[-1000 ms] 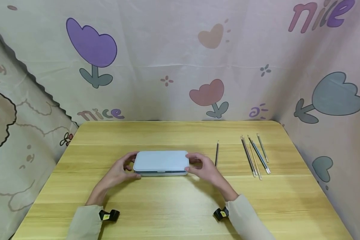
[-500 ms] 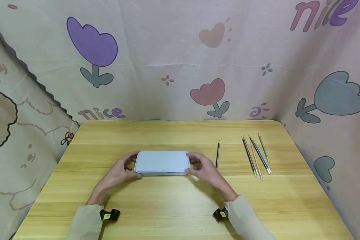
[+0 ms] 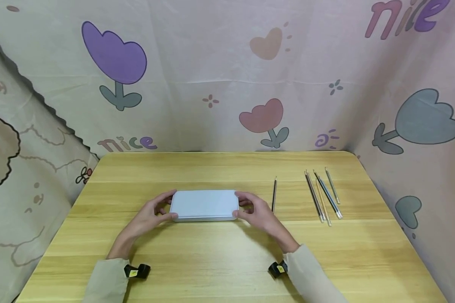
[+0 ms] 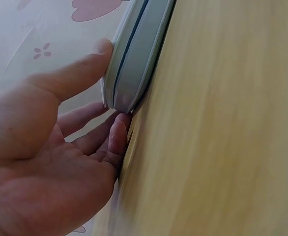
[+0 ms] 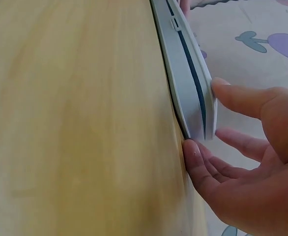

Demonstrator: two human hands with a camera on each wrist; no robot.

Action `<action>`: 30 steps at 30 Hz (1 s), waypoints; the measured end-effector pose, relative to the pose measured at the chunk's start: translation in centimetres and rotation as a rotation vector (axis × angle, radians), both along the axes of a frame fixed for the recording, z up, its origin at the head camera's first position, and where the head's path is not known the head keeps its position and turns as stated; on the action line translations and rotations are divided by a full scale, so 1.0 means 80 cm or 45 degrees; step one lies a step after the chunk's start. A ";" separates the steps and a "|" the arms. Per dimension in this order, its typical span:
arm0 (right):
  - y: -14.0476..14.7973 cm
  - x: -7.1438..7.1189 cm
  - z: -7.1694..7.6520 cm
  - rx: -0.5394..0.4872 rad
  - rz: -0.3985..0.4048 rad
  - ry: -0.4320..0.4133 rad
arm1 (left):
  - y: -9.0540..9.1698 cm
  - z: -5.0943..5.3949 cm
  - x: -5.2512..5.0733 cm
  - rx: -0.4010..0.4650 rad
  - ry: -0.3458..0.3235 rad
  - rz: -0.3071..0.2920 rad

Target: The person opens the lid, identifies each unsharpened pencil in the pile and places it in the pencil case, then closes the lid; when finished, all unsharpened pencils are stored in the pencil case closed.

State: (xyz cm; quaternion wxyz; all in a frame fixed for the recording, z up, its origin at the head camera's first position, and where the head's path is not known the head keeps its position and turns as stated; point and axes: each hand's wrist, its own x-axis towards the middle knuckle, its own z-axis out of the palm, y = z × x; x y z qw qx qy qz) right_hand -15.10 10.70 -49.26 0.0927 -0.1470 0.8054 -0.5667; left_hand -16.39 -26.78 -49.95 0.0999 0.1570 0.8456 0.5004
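A flat, pale blue-white pencil case (image 3: 204, 204) lies on the wooden table, its lid down. In both wrist views a thin dark slit still shows between lid and base, and the right wrist view shows a small clasp (image 5: 175, 23) on the front. My left hand (image 3: 149, 214) holds the case's left end, thumb at the front corner of the lid and fingers round the end. At the opposite end my right hand (image 3: 258, 212) grips it likewise, its thumb (image 5: 222, 87) against the lid's edge and its fingertips low by the tabletop.
A dark pencil (image 3: 274, 195) lies just beyond my right hand. Farther right, several pencils (image 3: 318, 198) lie loosely together on the table (image 3: 212, 261). A printed cloth (image 3: 197, 54) hangs behind and along the sides.
The pencil case's lid has come down, narrowing the dark gap along its front. My left thumb has moved up from the lower front edge to the lid corner. The right hand stays in place.
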 end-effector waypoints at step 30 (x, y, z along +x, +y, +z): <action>-0.007 -0.001 -0.001 0.074 -0.026 0.067 | 0.002 0.001 0.000 0.003 0.002 -0.016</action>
